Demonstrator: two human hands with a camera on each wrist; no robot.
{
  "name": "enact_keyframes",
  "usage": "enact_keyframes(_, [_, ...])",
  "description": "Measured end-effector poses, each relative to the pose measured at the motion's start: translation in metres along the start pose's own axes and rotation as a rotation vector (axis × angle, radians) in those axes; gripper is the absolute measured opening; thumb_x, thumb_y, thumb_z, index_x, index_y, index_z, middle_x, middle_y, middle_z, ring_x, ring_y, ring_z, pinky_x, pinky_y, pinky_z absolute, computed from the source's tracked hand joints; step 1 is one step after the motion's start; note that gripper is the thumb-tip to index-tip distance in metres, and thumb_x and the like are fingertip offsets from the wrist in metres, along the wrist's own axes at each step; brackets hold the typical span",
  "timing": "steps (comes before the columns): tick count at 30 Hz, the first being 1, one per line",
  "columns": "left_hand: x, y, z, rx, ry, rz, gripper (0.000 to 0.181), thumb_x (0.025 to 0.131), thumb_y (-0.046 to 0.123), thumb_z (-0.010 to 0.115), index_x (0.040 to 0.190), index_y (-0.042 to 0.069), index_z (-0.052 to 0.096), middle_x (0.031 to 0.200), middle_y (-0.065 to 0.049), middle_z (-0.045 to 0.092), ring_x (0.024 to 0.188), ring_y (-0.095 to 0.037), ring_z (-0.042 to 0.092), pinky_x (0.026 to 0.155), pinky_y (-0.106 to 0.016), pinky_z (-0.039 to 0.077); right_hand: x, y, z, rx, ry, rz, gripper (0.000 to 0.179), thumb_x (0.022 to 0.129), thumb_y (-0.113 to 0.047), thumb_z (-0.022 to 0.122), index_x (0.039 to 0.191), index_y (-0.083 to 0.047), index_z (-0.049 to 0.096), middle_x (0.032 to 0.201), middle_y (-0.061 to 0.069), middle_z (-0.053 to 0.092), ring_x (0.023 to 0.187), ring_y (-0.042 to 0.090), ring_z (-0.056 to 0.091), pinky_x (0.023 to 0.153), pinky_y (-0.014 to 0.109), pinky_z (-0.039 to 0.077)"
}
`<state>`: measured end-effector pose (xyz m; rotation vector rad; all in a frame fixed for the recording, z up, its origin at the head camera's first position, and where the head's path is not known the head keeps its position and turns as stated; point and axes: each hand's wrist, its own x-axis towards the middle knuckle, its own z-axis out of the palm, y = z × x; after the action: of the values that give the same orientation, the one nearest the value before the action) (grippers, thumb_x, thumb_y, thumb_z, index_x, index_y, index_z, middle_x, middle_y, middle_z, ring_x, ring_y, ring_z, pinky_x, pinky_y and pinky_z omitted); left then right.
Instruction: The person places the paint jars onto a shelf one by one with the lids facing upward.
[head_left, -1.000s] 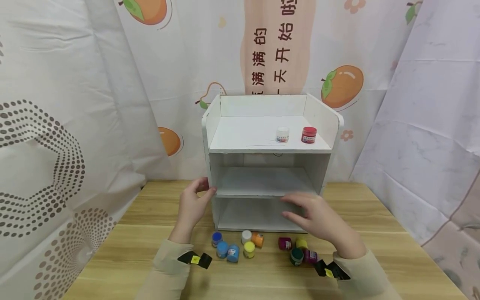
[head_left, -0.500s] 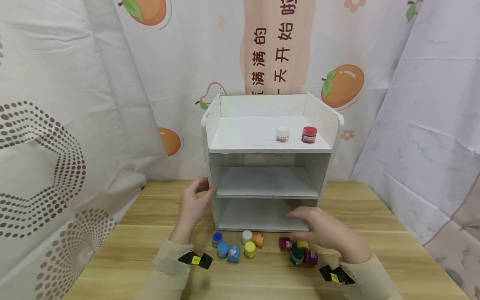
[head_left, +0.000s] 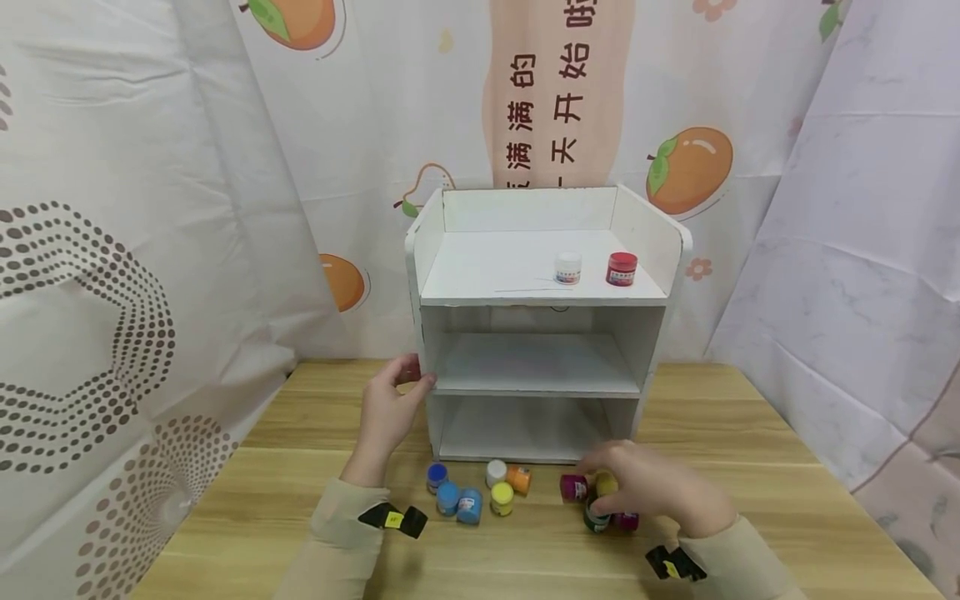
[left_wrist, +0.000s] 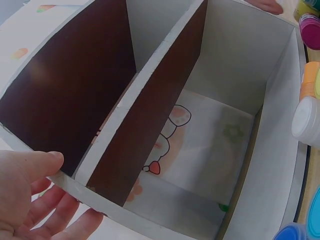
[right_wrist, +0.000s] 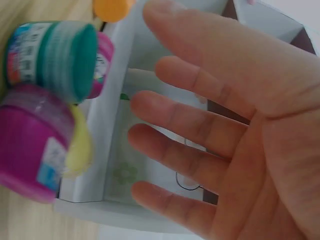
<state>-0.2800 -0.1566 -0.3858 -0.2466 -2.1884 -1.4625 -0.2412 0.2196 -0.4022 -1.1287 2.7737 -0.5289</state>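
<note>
My left hand (head_left: pixel 388 410) holds the left side panel of a white shelf unit (head_left: pixel 536 302). In the left wrist view its thumb (left_wrist: pixel 47 162) lies on the panel's front edge, the fingers on the outer side. My right hand (head_left: pixel 647 485) hovers over a group of small paint jars at the right, fingers extended and holding nothing. Beneath it are a dark green jar (head_left: pixel 597 523), a magenta jar (head_left: pixel 573 488), a yellow jar (head_left: pixel 606 483) and a purple jar (head_left: pixel 626 522), partly covered by the hand. The right wrist view shows the green jar (right_wrist: pixel 50 60) beside the thumb.
On the top shelf stand a white jar (head_left: pixel 567 269) and a red jar (head_left: pixel 621 269). Left of centre on the wooden table (head_left: pixel 285 492) are several more jars, among them a blue jar (head_left: pixel 469 506), an orange jar (head_left: pixel 518 478) and a second yellow jar (head_left: pixel 502 498).
My right hand has come down from in front of the shelf's lower compartments to the jars at the right. My left hand stays on the side panel.
</note>
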Motion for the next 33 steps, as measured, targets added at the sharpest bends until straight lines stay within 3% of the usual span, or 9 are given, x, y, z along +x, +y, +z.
enact_keyframes(6, [0.000,0.000,0.001,0.001,0.002,0.001,0.036,0.094,0.021,0.077,0.125,0.007,0.068,0.116,-0.007,0.069,0.109,-0.025,0.065,0.085,-0.044,0.058,-0.004,0.003,0.006,0.042,-0.058,0.003,0.036,0.080,-0.022,0.088,0.113,-0.015,0.076,0.112,-0.008,0.070,0.105,0.014,0.064,0.089,0.041,0.055])
enact_keyframes(15, [-0.001,0.001,0.000,0.014,-0.002,-0.008,0.037,0.094,0.023,0.076,0.127,0.007,0.067,0.117,-0.006,0.069,0.110,-0.025,0.065,0.087,-0.045,0.057,-0.006,0.002,0.009,0.037,-0.073,0.026,0.034,0.077,-0.021,0.089,0.108,-0.019,0.077,0.108,-0.011,0.069,0.101,0.012,0.063,0.086,0.039,0.055])
enact_keyframes(23, [-0.001,0.001,0.000,0.015,-0.005,-0.014,0.038,0.094,0.023,0.076,0.128,0.008,0.067,0.118,-0.006,0.069,0.110,-0.024,0.064,0.087,-0.044,0.057,-0.004,0.001,0.010,0.006,-0.072,-0.027,0.025,0.079,-0.012,0.086,0.103,-0.014,0.079,0.103,-0.011,0.071,0.095,0.008,0.063,0.082,0.035,0.055])
enact_keyframes(33, [-0.001,0.001,-0.001,0.015,0.001,-0.005,0.038,0.094,0.022,0.076,0.127,0.007,0.067,0.117,-0.007,0.069,0.109,-0.025,0.065,0.086,-0.044,0.058,0.004,-0.011,0.014,-0.029,-0.065,-0.053,0.019,0.079,-0.016,0.086,0.096,-0.019,0.077,0.095,-0.015,0.068,0.085,0.004,0.059,0.074,0.030,0.053])
